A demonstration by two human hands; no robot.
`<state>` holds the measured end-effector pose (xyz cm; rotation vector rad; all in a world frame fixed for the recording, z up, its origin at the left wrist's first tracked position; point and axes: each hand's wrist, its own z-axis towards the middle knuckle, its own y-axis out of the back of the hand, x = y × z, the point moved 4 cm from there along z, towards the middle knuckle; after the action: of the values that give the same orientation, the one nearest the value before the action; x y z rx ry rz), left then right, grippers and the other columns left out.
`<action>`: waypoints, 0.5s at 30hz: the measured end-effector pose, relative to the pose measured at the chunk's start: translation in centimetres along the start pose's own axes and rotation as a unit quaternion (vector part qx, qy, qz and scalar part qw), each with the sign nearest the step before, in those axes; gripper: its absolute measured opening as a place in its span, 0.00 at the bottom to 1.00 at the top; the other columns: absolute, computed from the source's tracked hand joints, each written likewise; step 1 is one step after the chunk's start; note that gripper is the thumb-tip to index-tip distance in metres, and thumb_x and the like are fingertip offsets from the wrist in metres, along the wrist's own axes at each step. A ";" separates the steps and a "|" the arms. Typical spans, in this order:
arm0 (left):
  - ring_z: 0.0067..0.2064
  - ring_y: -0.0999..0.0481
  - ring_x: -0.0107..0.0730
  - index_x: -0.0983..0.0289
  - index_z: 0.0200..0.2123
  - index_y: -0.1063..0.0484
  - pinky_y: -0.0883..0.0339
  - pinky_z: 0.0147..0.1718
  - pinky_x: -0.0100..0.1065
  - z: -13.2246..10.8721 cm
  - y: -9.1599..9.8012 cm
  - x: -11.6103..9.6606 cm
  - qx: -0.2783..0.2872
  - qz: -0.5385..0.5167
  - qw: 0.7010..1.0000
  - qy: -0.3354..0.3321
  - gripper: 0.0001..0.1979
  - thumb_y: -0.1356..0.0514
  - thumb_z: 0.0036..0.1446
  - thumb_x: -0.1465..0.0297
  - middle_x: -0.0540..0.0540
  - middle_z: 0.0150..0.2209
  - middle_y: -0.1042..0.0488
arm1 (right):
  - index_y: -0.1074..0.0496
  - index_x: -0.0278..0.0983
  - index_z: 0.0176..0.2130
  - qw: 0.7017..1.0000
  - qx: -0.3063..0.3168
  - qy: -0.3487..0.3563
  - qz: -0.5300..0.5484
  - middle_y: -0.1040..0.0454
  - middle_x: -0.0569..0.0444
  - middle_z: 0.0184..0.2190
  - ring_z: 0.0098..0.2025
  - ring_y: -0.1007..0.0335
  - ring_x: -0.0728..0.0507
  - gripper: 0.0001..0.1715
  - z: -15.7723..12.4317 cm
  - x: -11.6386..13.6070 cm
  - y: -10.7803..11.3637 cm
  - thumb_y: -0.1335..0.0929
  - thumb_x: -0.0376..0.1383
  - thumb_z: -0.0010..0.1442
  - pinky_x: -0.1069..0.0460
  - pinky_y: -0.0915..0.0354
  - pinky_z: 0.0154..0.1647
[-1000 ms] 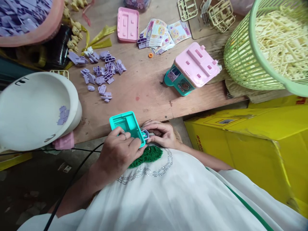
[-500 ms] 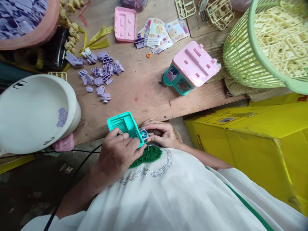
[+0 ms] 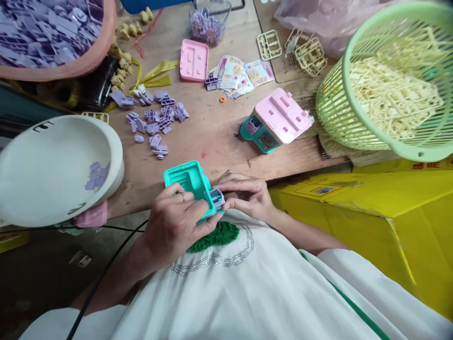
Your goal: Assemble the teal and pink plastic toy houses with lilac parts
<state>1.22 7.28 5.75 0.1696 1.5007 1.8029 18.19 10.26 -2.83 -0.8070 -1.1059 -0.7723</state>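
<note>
Wooden counter (image 3: 208,134): stained boards, lilac parts (image 3: 168,113) scattered left, green basket (image 3: 348,89) over right, yellow carton (image 3: 421,226) below.
Head view, hands: left hand (image 3: 175,217) clamped on the turquoise box (image 3: 180,177) by the near edge, right hand (image 3: 249,194) pinching a lilac piece (image 3: 220,204) against its side!
Writing: red characters on the carton, too small; black marks on the white basin (image 3: 46,165), one like an E.
Hard to see: left hand covers the box's lower side; basin and basket cut off.

view shifted | clear bowl (image 3: 226,17): more visible | blue object (image 3: 152,4): newly in sight
</note>
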 end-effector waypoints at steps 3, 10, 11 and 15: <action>0.23 0.35 0.30 0.60 0.22 0.36 0.39 0.31 0.37 0.2 -0.3 0.5 -0.027 -0.015 0.999 -0.014 0.20 0.36 0.66 0.66 0.45 0.18 0.38 | 0.16 0.40 0.51 0.997 0.009 0.043 -0.057 0.18 0.47 0.38 0.41 0.23 0.42 0.18 1.0 1.5 0.5 0.23 0.42 0.62 0.45 0.25 0.45; 0.24 0.34 0.29 0.60 0.21 0.38 0.39 0.32 0.37 0.3 -1.3 0.2 -0.128 0.022 0.991 -0.041 0.21 0.37 0.66 0.68 0.45 0.18 0.37 | 0.18 0.43 0.56 0.992 0.023 0.064 -0.107 0.19 0.47 0.40 0.42 0.24 0.42 0.21 1.6 2.3 1.3 0.23 0.39 0.63 0.45 0.26 0.45; 0.24 0.34 0.29 0.60 0.21 0.37 0.39 0.33 0.37 0.3 -1.2 -0.1 -0.133 0.034 0.989 -0.047 0.21 0.36 0.66 0.69 0.45 0.18 0.36 | 0.18 0.43 0.56 0.993 0.020 0.056 -0.102 0.19 0.47 0.41 0.43 0.23 0.42 0.21 1.5 2.3 1.5 0.23 0.40 0.63 0.45 0.26 0.45; 0.25 0.34 0.29 0.61 0.22 0.36 0.38 0.34 0.37 0.0 -0.6 -1.0 -0.143 0.049 0.987 -0.062 0.20 0.35 0.66 0.69 0.45 0.18 0.35 | 0.16 0.44 0.51 0.997 0.001 0.014 -0.077 0.18 0.47 0.42 0.44 0.22 0.41 0.21 0.9 1.8 1.6 0.20 0.44 0.58 0.45 0.24 0.45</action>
<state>2.18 6.69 5.58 0.2110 1.1516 2.0243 19.60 11.58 -1.18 -0.7122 -1.1543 -0.9086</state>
